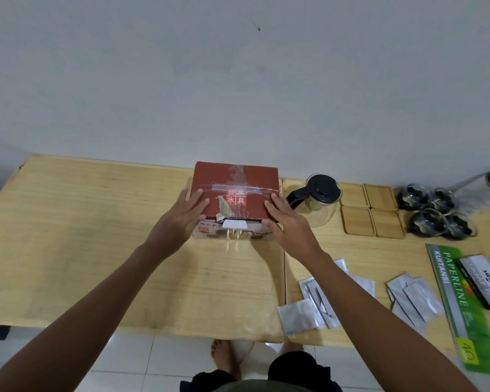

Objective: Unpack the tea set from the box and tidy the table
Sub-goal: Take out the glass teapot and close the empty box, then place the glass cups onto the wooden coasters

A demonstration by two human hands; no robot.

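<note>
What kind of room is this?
Probably a room in a home: a wooden table against a plain wall, a tiled floor, and a glass teapot with wooden coasters laid out.

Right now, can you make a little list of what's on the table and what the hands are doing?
box: red box, closed, clear tape across its top
left hand: left hand flat on the box's left side
right hand: right hand flat on the box's right side
teapot: glass teapot with a black lid, right of the box
coasters: four wooden coasters in a square
cups: four glass cups, grouped
packets: silver packets near the front edge
</note>
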